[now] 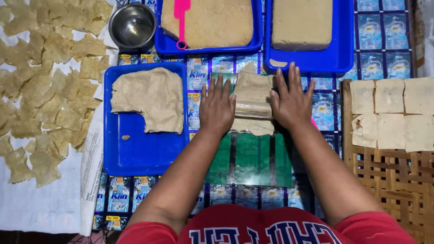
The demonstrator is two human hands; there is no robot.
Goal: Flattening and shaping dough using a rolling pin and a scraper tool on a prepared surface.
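Both flat hands, left hand (217, 107) and right hand (291, 103), pressed a roller (253, 110) over dough (252, 90); rolling underway, even pressure needed next.

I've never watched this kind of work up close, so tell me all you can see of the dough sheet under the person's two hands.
The dough sheet is thin, pale beige and floury-looking, with uneven edges. It lies on a green board, seemingly wrapped round a roller that crosses its middle. The left hand presses flat at its left side, the right hand at its right, fingers spread. Its far end reaches a blue tray.
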